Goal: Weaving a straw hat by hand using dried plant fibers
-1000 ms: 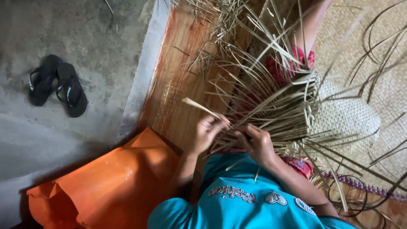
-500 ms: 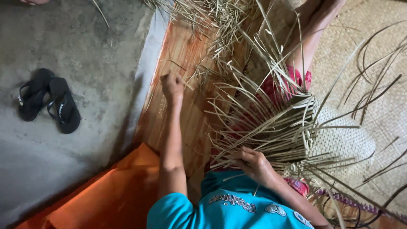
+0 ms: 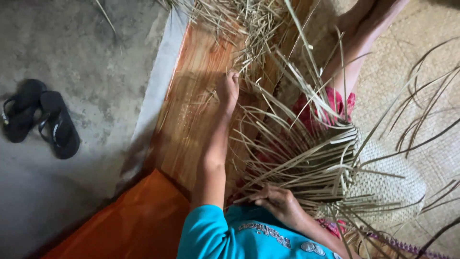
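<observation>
**A:** so what's the layout here, biggest stuff first?

**B:** Grey concrete floor (image 3: 72, 201) fills the left side, with a woven mat (image 3: 431, 110) on the right. Between them runs a wooden board (image 3: 191, 120), long axis going near to far. An orange sheet (image 3: 139, 225) sits at the near left. The half-woven piece (image 3: 383, 187) lies near right, its loose strips (image 3: 297, 158) fanning out left and far. A pile of loose straw strips (image 3: 239, 24) sits at the far end of the board, and a pair of black sandals (image 3: 40, 117) is well off left on the concrete.

**A:** and the hands?

**B:** Left hand (image 3: 228, 88) is stretched far out, at the near edge of that pile. Fingers curl down among the strips, but I can't tell if it's actually gripping one. Right hand (image 3: 280, 204) stays close in, pressed on the near ends of the fan, fingers closed over them. The pile is straight ahead of the left hand, so that hand's way nearer. There's bare board to its left; the right is crowded with strips.
</observation>
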